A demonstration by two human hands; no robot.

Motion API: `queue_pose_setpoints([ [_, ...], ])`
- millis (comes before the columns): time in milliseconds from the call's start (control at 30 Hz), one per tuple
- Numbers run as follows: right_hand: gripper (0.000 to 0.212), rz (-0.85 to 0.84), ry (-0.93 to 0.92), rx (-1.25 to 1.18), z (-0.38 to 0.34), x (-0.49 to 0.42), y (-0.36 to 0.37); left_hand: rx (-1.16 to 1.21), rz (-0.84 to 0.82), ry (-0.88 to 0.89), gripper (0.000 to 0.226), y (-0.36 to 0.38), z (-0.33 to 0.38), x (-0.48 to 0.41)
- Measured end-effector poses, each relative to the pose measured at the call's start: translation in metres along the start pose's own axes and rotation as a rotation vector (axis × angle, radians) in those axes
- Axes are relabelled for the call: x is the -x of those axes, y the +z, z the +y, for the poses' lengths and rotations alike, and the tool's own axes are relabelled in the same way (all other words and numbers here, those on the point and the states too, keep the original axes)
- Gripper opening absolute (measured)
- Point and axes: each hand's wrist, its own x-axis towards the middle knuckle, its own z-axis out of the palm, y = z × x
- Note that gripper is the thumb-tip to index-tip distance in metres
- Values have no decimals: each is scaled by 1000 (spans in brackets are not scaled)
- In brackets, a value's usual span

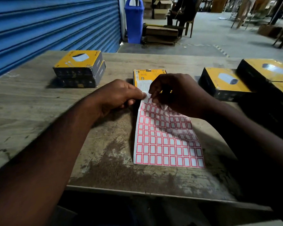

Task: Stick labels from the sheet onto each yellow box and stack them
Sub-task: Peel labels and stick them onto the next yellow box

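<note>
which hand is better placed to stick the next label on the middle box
Right. The right hand picks at the label sheet's far edge, just in front of the middle yellow box, so it could likely carry a label over; the left hand pinches that edge, steadying it.

Blue shutter, blue bin, grey floor, perhaps chairs behind.

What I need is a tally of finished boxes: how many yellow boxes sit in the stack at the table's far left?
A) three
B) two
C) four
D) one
B: the stack at the far left of the table shows two yellow boxes, one lying on the other.
</note>
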Motion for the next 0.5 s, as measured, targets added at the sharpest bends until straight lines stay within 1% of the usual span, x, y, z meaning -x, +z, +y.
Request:
queue_pose_setpoints([
  [300,24,-21,9,-211,1,3,-2,-29,-13,8,30,-2,1,2],
  [500,15,-30,-5,-387,4,4,-5,-53,-37,39,20,-4,3,5],
])
